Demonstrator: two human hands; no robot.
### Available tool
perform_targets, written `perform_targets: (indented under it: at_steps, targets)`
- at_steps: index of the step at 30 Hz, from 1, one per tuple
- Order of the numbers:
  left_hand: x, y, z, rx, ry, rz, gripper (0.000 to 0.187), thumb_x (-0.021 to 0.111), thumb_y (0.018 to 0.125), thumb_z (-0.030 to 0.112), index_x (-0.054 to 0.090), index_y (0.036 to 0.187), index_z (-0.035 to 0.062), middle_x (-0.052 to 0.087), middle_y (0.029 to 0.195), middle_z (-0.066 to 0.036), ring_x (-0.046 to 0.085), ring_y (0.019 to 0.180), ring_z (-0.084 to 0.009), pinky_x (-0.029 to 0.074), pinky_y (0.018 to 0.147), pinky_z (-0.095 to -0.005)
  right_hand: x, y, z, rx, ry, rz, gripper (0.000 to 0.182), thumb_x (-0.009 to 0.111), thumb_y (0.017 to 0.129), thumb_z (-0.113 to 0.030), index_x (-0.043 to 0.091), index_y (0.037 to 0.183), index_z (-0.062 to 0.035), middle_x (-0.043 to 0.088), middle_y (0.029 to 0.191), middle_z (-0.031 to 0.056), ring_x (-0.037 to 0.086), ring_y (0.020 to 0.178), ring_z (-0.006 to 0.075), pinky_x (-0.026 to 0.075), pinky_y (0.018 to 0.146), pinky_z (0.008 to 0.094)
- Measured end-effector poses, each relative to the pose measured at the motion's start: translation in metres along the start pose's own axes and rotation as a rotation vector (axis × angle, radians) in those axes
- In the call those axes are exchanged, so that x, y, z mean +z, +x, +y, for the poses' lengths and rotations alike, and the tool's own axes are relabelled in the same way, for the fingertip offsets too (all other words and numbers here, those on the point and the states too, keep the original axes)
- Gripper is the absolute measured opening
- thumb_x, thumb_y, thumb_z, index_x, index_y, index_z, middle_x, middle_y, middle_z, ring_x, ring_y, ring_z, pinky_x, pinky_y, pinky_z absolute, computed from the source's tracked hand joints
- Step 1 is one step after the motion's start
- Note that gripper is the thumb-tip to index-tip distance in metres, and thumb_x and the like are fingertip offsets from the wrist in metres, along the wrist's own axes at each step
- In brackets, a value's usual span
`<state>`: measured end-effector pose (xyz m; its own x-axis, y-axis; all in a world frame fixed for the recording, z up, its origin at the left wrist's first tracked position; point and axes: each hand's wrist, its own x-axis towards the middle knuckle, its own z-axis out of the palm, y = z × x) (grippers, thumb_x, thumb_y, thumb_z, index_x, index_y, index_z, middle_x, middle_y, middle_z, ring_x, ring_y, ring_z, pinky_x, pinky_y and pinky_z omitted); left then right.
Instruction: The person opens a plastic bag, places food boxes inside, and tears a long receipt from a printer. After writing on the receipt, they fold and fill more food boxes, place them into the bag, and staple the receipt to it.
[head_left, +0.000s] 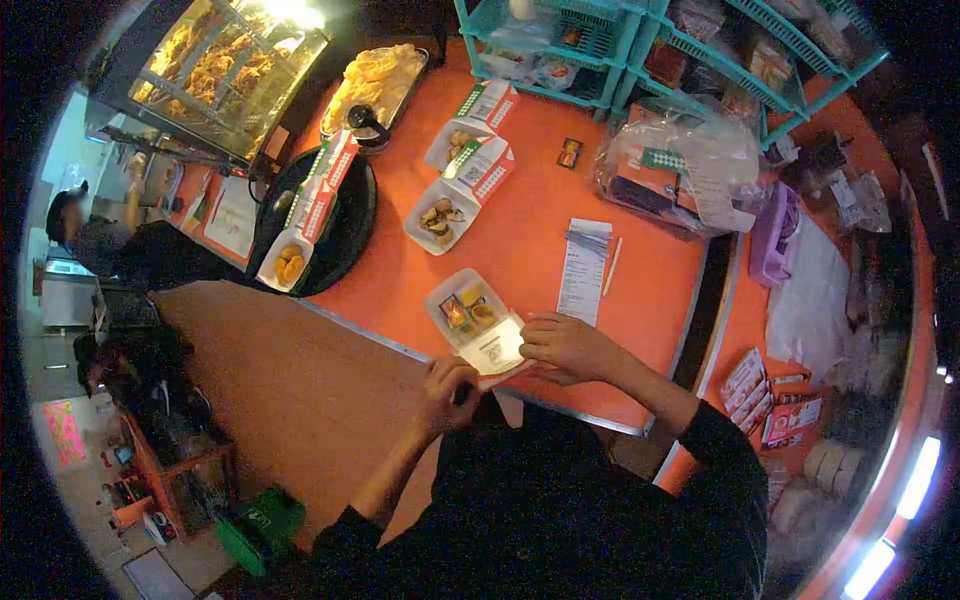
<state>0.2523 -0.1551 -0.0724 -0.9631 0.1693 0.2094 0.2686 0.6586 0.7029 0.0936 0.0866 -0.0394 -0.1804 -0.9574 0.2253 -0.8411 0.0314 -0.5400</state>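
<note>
At the near edge of the orange counter, your right hand [570,348] has its fingers bent narrow, closed on the right edge of the lid [493,350]; the thumb is hidden. Your left hand [448,395] curls in loosely by the lid's near left corner, and whether it touches, I can't tell. The two hands sit either side, probably so the lid stays square to you and doesn't swing.

That lid belongs to the open box [436,298], right in front of you, its food side facing away, likely so your wrists keep clear of it. Inside, a small packet [455,313] lies beside pieces of fried food [484,313].

Just to the right there's a long receipt [583,275], flat and face up, perhaps for easy reading, with a thin stick [612,265] beside it. Farther out, a second open box [440,228] and a third [450,150] stand close together, lids back, contents on show. Another packet [569,153] lies apart from them, near the plastic bag [735,155].

Over on the left, one more open box [289,262] rests on the round black tray [358,205]; a metal tray [385,75] of food sits beyond, and teal baskets [545,87] line the far side.
</note>
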Motion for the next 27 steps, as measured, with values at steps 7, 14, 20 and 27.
perform_targets:
  at_steps: [7, 14, 20, 27]
  targets:
    - [0.034, 0.015, -0.054, -0.573, -0.318, 0.638, 0.038, 0.063, 0.087, 0.033, 0.047, 0.098, 0.0000, 0.049, 0.099, -0.011, 0.050, 0.095, -0.0209, 0.041, 0.084, -0.0363, 0.086, 0.044, 0.023, 0.613, 0.476, 0.714, 0.043, 0.081, 0.070, -0.037, 0.052, 0.081, -0.0063, 0.050, 0.080, 0.0060, 0.051, 0.079, 0.0178, 0.042, 0.069, 0.0326]
    - [0.045, 0.072, -0.093, -1.079, -0.882, 0.667, 0.049, 0.044, 0.095, 0.049, 0.050, 0.093, 0.0009, 0.053, 0.090, -0.008, 0.056, 0.078, -0.0169, 0.049, 0.065, -0.0360, 0.124, 0.106, 0.055, 1.121, 0.710, 0.872, 0.046, 0.073, 0.076, -0.048, 0.056, 0.076, -0.0046, 0.055, 0.062, 0.0066, 0.053, 0.055, 0.0188, 0.045, 0.056, 0.0365]
    - [0.051, 0.035, -0.103, -0.688, -0.381, 0.368, 0.041, 0.037, 0.100, 0.033, 0.051, 0.119, 0.0004, 0.058, 0.093, -0.013, 0.058, 0.082, -0.0270, 0.048, 0.078, -0.0375, 0.069, 0.102, 0.038, 1.250, 0.569, 0.174, 0.057, 0.059, 0.081, -0.058, 0.058, 0.086, -0.0012, 0.064, 0.075, 0.0181, 0.065, 0.072, 0.0344, 0.049, 0.064, 0.0452]
    - [0.046, 0.077, -0.075, -0.736, -0.257, -0.041, 0.033, 0.041, 0.097, 0.026, 0.057, 0.113, 0.0007, 0.061, 0.104, -0.016, 0.050, 0.110, -0.0310, 0.037, 0.093, -0.0433, 0.107, 0.099, 0.042, 1.203, 0.361, 0.554, 0.054, 0.060, 0.082, -0.054, 0.052, 0.098, -0.0029, 0.064, 0.082, 0.0213, 0.064, 0.077, 0.0399, 0.050, 0.066, 0.0477]
